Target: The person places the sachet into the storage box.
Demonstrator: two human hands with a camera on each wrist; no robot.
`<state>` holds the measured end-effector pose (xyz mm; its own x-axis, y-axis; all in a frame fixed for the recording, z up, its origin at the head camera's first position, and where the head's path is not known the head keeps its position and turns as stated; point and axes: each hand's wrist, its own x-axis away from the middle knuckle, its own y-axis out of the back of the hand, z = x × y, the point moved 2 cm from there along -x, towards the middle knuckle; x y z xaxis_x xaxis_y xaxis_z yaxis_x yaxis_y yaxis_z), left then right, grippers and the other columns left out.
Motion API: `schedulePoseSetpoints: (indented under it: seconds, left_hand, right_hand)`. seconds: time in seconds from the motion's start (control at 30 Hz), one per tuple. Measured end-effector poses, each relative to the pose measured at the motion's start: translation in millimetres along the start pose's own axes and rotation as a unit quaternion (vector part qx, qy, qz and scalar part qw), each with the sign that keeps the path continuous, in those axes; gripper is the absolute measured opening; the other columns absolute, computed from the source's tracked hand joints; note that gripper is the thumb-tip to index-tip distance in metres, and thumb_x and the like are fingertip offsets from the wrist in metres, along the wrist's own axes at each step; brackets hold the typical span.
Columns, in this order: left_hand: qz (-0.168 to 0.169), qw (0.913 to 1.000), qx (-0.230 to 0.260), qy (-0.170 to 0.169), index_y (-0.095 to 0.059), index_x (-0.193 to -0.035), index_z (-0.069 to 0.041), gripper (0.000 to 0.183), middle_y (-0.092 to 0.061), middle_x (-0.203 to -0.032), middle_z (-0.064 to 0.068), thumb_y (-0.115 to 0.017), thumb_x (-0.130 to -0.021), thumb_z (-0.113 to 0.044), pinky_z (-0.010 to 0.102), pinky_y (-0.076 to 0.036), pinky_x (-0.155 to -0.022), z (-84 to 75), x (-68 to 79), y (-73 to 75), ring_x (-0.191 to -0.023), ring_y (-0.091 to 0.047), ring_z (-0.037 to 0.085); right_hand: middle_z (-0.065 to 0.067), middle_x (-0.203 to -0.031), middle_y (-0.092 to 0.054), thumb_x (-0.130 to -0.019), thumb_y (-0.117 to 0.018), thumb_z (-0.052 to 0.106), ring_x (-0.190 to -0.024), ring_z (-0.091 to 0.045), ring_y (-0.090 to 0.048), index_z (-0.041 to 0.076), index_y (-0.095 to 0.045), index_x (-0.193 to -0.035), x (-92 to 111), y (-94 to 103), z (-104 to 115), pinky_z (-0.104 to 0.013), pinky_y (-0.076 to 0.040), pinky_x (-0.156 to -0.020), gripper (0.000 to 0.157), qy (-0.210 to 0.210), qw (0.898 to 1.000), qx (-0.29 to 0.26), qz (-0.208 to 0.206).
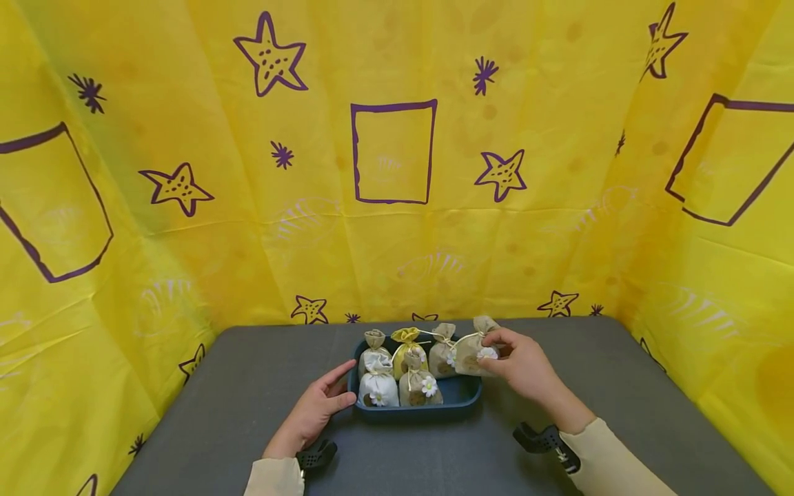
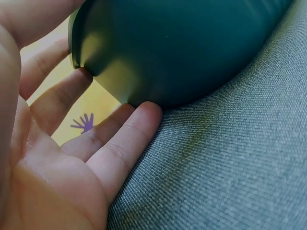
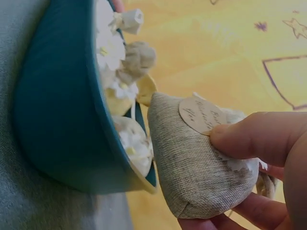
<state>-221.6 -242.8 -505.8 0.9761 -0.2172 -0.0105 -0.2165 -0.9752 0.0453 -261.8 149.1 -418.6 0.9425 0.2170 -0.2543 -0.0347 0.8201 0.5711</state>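
In the head view my right hand (image 1: 521,362) pinches a beige linen sachet (image 1: 470,357) with a white flower, at the right end of a dark teal tray (image 1: 422,413). The right wrist view shows my thumb on that sachet's round paper label (image 3: 199,116), with fingers beneath the bag. My left hand (image 1: 316,410) touches the tray's left end with fairly straight fingers (image 2: 127,139). Inside the tray stand a white sachet (image 1: 380,391), a yellow sachet (image 1: 406,351), a front linen sachet (image 1: 412,394) and further linen ones behind.
The tray rests on a grey cloth-covered table (image 1: 422,458). A yellow curtain (image 1: 397,262) printed with purple stars and outlines hangs behind and along both sides. A bare patch of tray floor (image 1: 462,389) shows at its front right.
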Motion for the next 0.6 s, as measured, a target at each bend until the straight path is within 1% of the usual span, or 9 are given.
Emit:
schedulePoseSetpoints:
  seconds: [0.07, 0.23, 0.47, 0.6]
  left_hand:
    - [0.0, 1.0, -0.003, 0.0, -0.038, -0.153, -0.005, 0.063, -0.026, -0.159, 0.022, -0.067, -0.097, -0.01, 0.05, -0.034, -0.108, 0.4, -0.4, 0.4, -0.142, -0.027, 0.041]
    - [-0.005, 0.9999, -0.012, -0.002, -0.04, -0.153, -0.006, 0.062, -0.027, -0.158, 0.022, -0.067, -0.097, -0.011, 0.051, -0.036, -0.107, 2.4, -2.3, 3.1, -0.142, -0.028, 0.042]
    - [-0.003, 1.0, -0.007, 0.0, -0.041, -0.153, -0.008, 0.063, -0.026, -0.159, 0.02, -0.068, -0.096, -0.01, 0.052, -0.035, -0.107, 3.9, -2.3, 3.9, -0.142, -0.029, 0.04]
    - [-0.005, 1.0, -0.003, 0.001, -0.041, -0.153, -0.009, 0.064, -0.027, -0.159, 0.019, -0.069, -0.095, -0.009, 0.051, -0.035, -0.107, 4.5, -1.1, 3.0, -0.142, -0.029, 0.039]
  right_hand:
    - [-0.001, -0.094, -0.066, -0.082, -0.084, 0.021, -0.081, -0.02, -0.059, 0.015, -0.069, -0.101, -0.2, -4.4, 3.2, -0.034, -0.049, -0.065, 0.025, 0.003, 1.0, 0.011, 0.006]
    - [0.004, -0.091, -0.065, -0.081, -0.084, 0.02, -0.078, -0.018, -0.056, 0.018, -0.07, -0.099, -2.5, -16.8, 8.9, -0.035, -0.047, -0.067, 0.023, 0.022, 0.999, 0.035, 0.018]
    - [0.009, -0.071, -0.057, -0.08, -0.084, 0.02, -0.067, -0.015, -0.05, 0.023, -0.071, -0.096, -3.3, -35.5, 15.1, -0.034, -0.043, -0.061, 0.021, 0.04, 0.996, 0.075, 0.042]
    - [0.01, -0.066, -0.053, -0.079, -0.084, 0.019, -0.062, -0.013, -0.047, 0.024, -0.07, -0.094, -1.5, -43.4, 18.2, -0.034, -0.041, -0.059, 0.021, 0.049, 0.993, 0.101, 0.048]
